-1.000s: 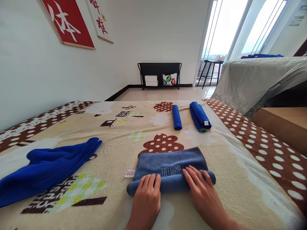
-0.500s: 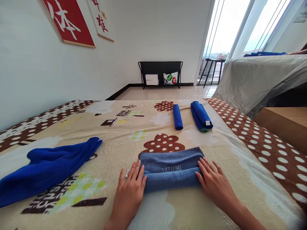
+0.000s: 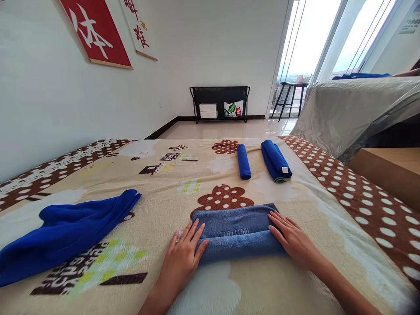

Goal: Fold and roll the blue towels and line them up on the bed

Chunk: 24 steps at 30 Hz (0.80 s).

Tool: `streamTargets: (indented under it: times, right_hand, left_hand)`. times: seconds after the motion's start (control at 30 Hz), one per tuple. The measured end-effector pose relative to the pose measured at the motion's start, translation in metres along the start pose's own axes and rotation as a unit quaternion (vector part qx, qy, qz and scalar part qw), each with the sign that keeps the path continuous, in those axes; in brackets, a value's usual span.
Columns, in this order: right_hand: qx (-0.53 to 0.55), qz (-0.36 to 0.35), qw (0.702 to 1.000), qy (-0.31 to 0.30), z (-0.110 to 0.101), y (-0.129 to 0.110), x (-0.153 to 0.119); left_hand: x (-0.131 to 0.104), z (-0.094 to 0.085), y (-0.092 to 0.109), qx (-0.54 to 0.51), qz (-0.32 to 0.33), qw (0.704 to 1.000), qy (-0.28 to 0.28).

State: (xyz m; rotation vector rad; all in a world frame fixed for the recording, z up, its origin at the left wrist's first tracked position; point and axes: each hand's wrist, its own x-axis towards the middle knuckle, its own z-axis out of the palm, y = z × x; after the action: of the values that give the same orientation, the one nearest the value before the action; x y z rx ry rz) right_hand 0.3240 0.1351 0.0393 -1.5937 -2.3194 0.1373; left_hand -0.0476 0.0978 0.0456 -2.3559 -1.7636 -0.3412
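Note:
A grey-blue towel (image 3: 241, 245) lies in front of me, its near part rolled up and its far part flat with pale lettering. My left hand (image 3: 184, 251) rests on the towel's left end, fingers stretched out and thumb apart. On the right end lies my right hand (image 3: 292, 236), its fingers flat and extended over the cloth. Neither hand grips the towel. Beyond it are a slim blue rolled towel (image 3: 243, 162) and a thicker blue rolled towel (image 3: 276, 161) with a white tag.
A crumpled blue cloth (image 3: 82, 225) lies at the left on the patterned blanket (image 3: 157, 192). Past the blanket stand a black rack (image 3: 219, 98) and a dark stool (image 3: 292, 98). A plastic-covered table (image 3: 354, 105) and a brown box (image 3: 389, 168) are at the right.
Both hands have shifted slightly inward over the towel's ends, the left one rightward. The towel's far-right corner is more covered by the right fingers. The view has tilted a little.

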Motion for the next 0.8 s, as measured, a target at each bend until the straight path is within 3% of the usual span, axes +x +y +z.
streamTargets:
  times: [0.13, 0.23, 0.33, 0.43, 0.5, 0.6, 0.7, 0.8]
  right_hand:
    - [-0.022, -0.059, 0.996, 0.065, -0.017, 0.009, -0.038]
    - [-0.019, -0.133, 0.988, 0.071, -0.016, 0.001, -0.06]
    - [-0.046, -0.139, 0.983, 0.108, 0.002, -0.005, -0.061]
    - [-0.041, -0.118, 0.984, 0.127, 0.013, -0.009, -0.044]
    - [-0.02, -0.105, 0.987, 0.118, 0.007, -0.014, -0.032]
    - [0.012, -0.085, 0.993, 0.076, -0.017, -0.026, -0.025]
    - [0.033, -0.065, 0.997, -0.002, -0.036, -0.039, -0.03]
    - [0.04, -0.028, 0.998, -0.05, -0.039, -0.04, -0.033]
  left_hand:
    - [-0.035, -0.017, -0.009, 0.049, 0.089, 0.989, 0.11]
    - [-0.053, -0.024, -0.001, 0.057, 0.166, 0.977, 0.122]
    - [-0.055, -0.017, 0.009, 0.055, 0.16, 0.978, 0.12]
    - [-0.04, -0.01, 0.016, 0.025, 0.105, 0.987, 0.117]
    - [-0.027, -0.015, 0.019, 0.003, 0.074, 0.992, 0.101]
    - [-0.013, -0.037, 0.025, -0.029, 0.039, 0.998, 0.028]
    - [-0.011, -0.057, 0.034, -0.04, 0.008, 0.998, -0.05]
    - [-0.012, -0.064, 0.039, -0.022, -0.013, 0.997, -0.075]
